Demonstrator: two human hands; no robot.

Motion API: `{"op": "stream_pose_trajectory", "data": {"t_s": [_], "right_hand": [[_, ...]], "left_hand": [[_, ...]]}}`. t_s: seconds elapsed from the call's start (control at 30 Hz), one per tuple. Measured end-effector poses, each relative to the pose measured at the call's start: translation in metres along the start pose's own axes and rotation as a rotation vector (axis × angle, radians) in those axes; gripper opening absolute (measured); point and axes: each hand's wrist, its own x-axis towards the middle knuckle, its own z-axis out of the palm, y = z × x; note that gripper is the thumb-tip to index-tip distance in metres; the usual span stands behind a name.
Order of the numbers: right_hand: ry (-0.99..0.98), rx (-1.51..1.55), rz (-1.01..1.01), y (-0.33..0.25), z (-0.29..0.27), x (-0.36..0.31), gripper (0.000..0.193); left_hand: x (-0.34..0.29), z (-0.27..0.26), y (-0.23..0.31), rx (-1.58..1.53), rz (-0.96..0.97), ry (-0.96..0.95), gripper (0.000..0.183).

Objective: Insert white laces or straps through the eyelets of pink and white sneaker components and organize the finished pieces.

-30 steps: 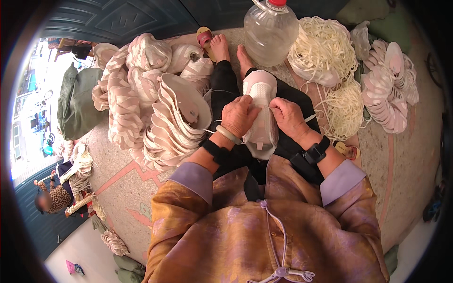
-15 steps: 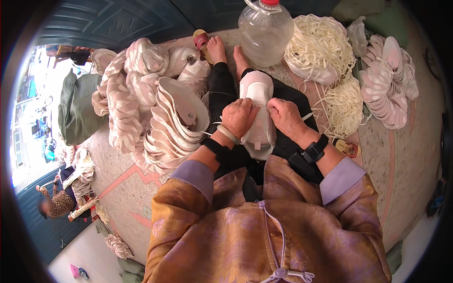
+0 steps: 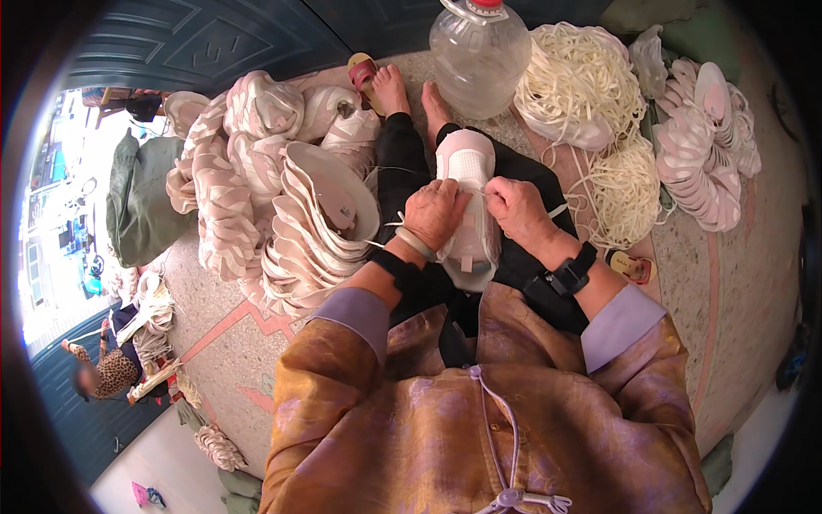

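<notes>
A pale pink and white shoe upper (image 3: 467, 160) lies lengthwise over my lap, its toe end pointing away from me. My left hand (image 3: 435, 211) is closed at the upper's left edge, and a white shoelace (image 3: 397, 220) sticks out beyond its outer side. Across from it, my right hand (image 3: 516, 208) pinches at the right edge of the lacing, with a white lace end (image 3: 557, 211) poking out past the fingers. Both hands press close to the upper at the same height. What lies between the fingertips is mostly hidden.
Stacked shoe uppers (image 3: 317, 231) fill the floor at left. A clear plastic jug (image 3: 479, 64) stands beyond my feet. Heaped cream laces (image 3: 582, 86) lie at right, with more uppers (image 3: 698, 163) farther right. A green sack (image 3: 141, 201) and another person (image 3: 116, 368) are at far left.
Almost nothing differs. Both hands keep their places on the upper, and the view has shifted very slightly.
</notes>
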Motion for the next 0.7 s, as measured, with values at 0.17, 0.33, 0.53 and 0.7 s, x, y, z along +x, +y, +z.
{"op": "stream_pose_trajectory", "data": {"t_s": [0.17,0.33,0.53,0.7], "right_hand": [[-0.012,0.006,0.007,-0.0003,-0.0014,0.0009,0.005],[-0.028,0.016,0.037,-0.0022,-0.0028,0.0010,0.007],[-0.024,0.028,0.057,-0.0023,-0.0017,0.0008,0.007],[0.012,0.051,0.052,-0.0021,-0.0021,0.0001,0.007]], "left_hand": [[0.0017,-0.0024,-0.0036,0.006,0.017,-0.060,0.022],[0.0022,-0.0044,-0.0022,0.032,0.083,-0.068,0.023],[0.0032,-0.0047,0.0024,0.089,0.086,-0.090,0.023],[0.0032,-0.0046,0.0034,0.056,0.081,-0.068,0.023]]}}
